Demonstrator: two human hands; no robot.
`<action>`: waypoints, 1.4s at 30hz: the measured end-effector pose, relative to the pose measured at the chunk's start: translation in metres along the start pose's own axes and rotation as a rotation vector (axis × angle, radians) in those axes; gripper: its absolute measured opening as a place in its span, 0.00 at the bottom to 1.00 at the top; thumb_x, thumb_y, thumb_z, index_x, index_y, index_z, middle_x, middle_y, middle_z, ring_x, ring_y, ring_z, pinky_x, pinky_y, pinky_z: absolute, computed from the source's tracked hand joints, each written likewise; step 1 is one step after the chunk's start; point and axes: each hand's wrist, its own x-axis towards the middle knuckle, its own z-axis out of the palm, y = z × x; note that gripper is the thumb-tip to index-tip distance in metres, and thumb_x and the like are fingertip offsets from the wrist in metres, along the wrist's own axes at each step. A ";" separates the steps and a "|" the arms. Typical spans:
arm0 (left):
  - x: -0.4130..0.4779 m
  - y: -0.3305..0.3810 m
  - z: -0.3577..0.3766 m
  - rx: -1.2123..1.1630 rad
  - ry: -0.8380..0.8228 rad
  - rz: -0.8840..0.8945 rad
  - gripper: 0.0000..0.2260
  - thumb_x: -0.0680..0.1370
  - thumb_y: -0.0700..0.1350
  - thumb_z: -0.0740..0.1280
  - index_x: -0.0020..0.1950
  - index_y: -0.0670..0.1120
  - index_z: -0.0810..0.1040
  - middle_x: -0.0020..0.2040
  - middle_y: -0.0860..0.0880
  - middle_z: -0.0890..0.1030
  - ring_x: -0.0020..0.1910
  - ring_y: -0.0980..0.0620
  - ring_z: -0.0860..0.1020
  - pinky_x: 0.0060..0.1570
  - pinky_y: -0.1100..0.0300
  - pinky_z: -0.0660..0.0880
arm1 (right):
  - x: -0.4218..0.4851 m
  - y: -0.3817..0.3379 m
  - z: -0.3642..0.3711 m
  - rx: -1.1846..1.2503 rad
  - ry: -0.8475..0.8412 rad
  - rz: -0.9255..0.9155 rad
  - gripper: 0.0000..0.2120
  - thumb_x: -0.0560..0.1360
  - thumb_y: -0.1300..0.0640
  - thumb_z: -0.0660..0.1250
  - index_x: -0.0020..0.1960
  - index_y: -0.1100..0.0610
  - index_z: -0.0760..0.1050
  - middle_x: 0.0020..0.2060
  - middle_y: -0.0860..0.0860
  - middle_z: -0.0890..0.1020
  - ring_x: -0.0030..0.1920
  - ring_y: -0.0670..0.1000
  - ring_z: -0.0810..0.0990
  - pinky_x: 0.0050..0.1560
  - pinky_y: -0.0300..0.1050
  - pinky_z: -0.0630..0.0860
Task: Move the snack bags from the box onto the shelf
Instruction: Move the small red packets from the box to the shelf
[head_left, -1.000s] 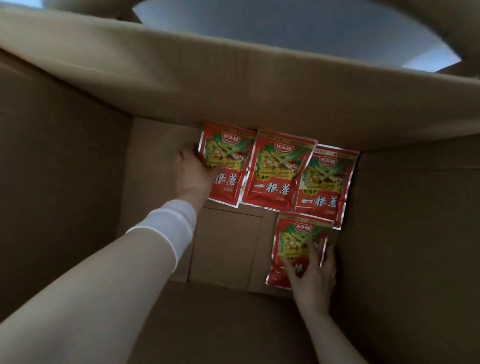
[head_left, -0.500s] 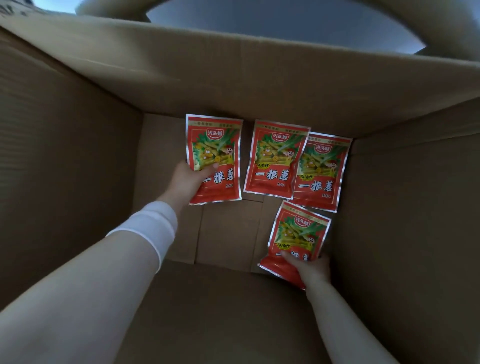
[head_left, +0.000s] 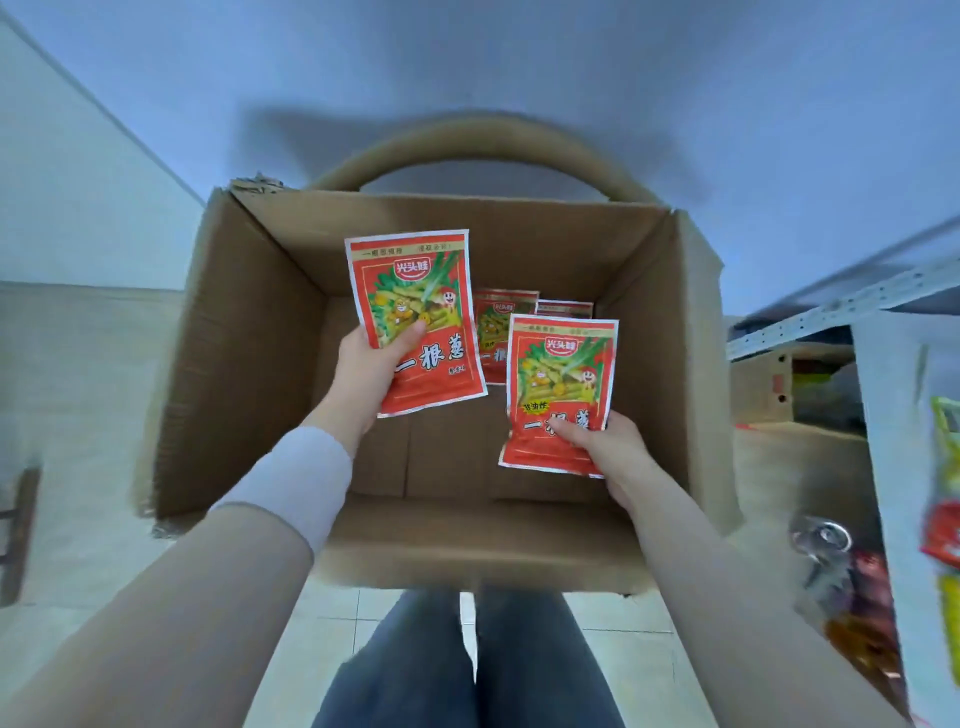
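An open cardboard box (head_left: 234, 364) stands on the floor in front of me. My left hand (head_left: 369, 374) holds a red snack bag (head_left: 415, 317) upright above the box opening. My right hand (head_left: 605, 447) grips a second red snack bag (head_left: 561, 384) by its lower edge, also raised over the box. Two more red snack bags lie on the box bottom at the far side: one (head_left: 496, 332) partly behind the held bags, another (head_left: 563, 308) showing only its top edge.
A white shelf unit (head_left: 893, 441) stands at the right edge with blurred colourful packets (head_left: 943, 519) on it. A metal rack (head_left: 831, 306) and another carton (head_left: 763, 384) sit behind it. My legs in jeans (head_left: 467, 665) are below the box. Tiled floor surrounds it.
Both hands have lifted their snack bags up from the box bottom to above the opening. My head has pulled back out of the box, so the whole box and room show.
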 end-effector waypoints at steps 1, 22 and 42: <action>-0.014 0.008 0.000 -0.002 -0.006 0.030 0.18 0.73 0.53 0.70 0.60 0.51 0.72 0.56 0.50 0.80 0.53 0.50 0.81 0.59 0.46 0.75 | -0.020 -0.001 -0.006 0.022 0.014 -0.050 0.19 0.68 0.55 0.75 0.56 0.55 0.74 0.50 0.51 0.81 0.47 0.49 0.79 0.50 0.44 0.74; -0.428 -0.028 0.183 0.209 -0.830 0.590 0.07 0.72 0.53 0.71 0.45 0.56 0.75 0.43 0.56 0.81 0.42 0.54 0.82 0.47 0.56 0.78 | -0.400 0.271 -0.202 0.583 0.870 -0.333 0.16 0.67 0.52 0.75 0.52 0.55 0.76 0.47 0.53 0.82 0.47 0.54 0.81 0.50 0.49 0.78; -0.888 -0.312 0.461 0.413 -1.546 0.609 0.05 0.74 0.50 0.69 0.45 0.51 0.76 0.42 0.53 0.82 0.42 0.54 0.82 0.43 0.58 0.78 | -0.687 0.668 -0.443 0.932 1.470 -0.314 0.08 0.70 0.57 0.73 0.38 0.51 0.73 0.36 0.47 0.79 0.37 0.44 0.78 0.34 0.36 0.70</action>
